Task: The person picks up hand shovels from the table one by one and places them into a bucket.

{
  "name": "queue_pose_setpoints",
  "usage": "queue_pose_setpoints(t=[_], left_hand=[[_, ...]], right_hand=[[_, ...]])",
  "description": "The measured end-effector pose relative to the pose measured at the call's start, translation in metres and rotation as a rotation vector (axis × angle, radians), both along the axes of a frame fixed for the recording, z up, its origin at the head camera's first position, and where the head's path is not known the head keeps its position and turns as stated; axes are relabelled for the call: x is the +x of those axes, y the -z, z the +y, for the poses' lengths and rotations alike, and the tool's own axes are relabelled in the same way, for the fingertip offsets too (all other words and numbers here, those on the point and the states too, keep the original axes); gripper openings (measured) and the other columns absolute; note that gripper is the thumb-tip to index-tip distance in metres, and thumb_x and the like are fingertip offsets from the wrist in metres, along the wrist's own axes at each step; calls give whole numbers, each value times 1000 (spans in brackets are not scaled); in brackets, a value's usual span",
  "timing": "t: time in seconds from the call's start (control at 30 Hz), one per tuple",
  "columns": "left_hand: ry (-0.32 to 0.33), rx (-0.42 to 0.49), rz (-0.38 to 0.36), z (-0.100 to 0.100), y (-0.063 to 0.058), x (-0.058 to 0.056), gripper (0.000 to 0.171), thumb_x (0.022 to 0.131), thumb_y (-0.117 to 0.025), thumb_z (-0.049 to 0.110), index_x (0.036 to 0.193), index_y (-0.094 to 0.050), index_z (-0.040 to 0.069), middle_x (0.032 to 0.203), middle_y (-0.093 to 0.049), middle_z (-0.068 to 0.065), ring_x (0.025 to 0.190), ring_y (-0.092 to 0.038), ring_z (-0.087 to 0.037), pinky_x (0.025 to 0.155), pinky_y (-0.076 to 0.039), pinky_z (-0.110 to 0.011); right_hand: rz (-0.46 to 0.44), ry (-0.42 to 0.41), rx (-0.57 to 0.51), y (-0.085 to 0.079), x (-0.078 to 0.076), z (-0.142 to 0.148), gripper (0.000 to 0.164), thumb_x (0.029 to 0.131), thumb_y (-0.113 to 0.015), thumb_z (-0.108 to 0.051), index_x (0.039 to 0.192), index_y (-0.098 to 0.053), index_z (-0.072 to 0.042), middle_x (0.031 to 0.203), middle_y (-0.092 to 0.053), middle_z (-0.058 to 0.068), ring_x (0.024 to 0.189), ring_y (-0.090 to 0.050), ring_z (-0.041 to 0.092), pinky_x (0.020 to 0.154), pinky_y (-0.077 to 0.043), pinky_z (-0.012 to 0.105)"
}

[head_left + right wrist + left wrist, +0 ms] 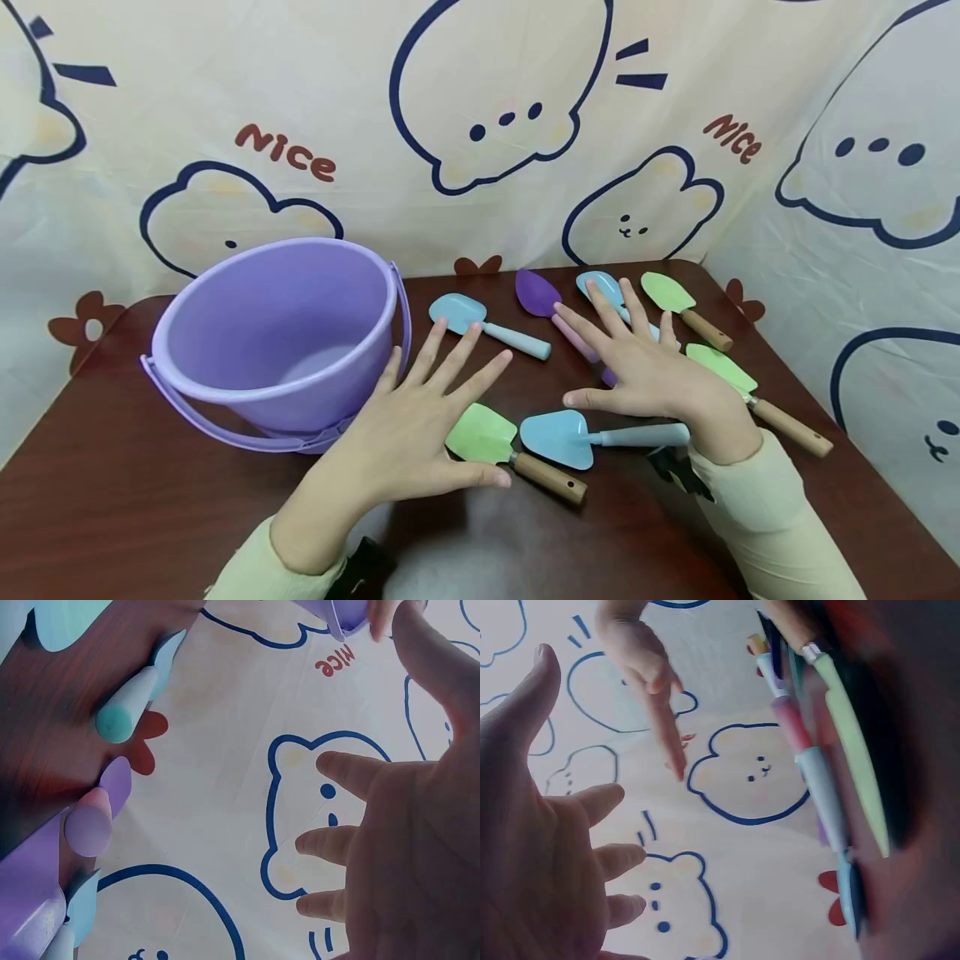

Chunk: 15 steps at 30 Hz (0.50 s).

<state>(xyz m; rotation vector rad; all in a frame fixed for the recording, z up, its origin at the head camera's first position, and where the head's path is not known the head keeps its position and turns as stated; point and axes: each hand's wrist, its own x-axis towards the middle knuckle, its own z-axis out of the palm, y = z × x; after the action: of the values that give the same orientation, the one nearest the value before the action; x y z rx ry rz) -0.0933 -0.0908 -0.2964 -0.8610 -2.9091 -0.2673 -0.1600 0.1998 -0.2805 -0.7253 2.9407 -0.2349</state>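
Note:
My left hand point(412, 433), fingers spread and holding nothing, hovers over the table between the purple bucket point(277, 250) and a green trowel point(480, 433) with a wooden handle. In the left wrist view its fingers are stretched apart. My right hand point(648, 371) is also spread wide, above several toy trowels. Below it lies a blue trowel point(558, 437); past its fingertips are a purple trowel point(537, 293) and another blue trowel point(600, 286). A bit of a second purple tool point(30, 900) shows under this hand, mostly hidden in the head view.
A light-blue trowel point(457, 313) lies right of the bucket. Two green trowels with wooden handles, one at the back point(667, 292) and one nearer point(722, 367), lie on the right side. A cartoon-printed cloth point(360, 208) rises behind the brown table point(90, 500).

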Motion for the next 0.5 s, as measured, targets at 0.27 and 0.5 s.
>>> queue_pose_setpoints(t=[0.27, 0.5], left_hand=[[42, 39, 127, -10, -23, 16, 97, 79, -48, 85, 156, -5, 44, 167, 6, 12, 156, 7, -24, 111, -26, -70], [53, 132, 245, -34, -48, 30, 83, 87, -68, 56, 156, -25, 37, 166, -16, 12, 155, -17, -25, 108, -36, -64]], right_hand=[[-13, -14, -56, -2, 0, 1, 93, 85, -59, -71, 159, -12, -38, 169, 6, 4, 153, 16, 40, 106, -5, 82], [-26, -42, -81, -4, -1, 2, 86, 88, -58, -67, 158, -20, -34, 168, -12, 4, 153, -7, 42, 112, -13, 74]])
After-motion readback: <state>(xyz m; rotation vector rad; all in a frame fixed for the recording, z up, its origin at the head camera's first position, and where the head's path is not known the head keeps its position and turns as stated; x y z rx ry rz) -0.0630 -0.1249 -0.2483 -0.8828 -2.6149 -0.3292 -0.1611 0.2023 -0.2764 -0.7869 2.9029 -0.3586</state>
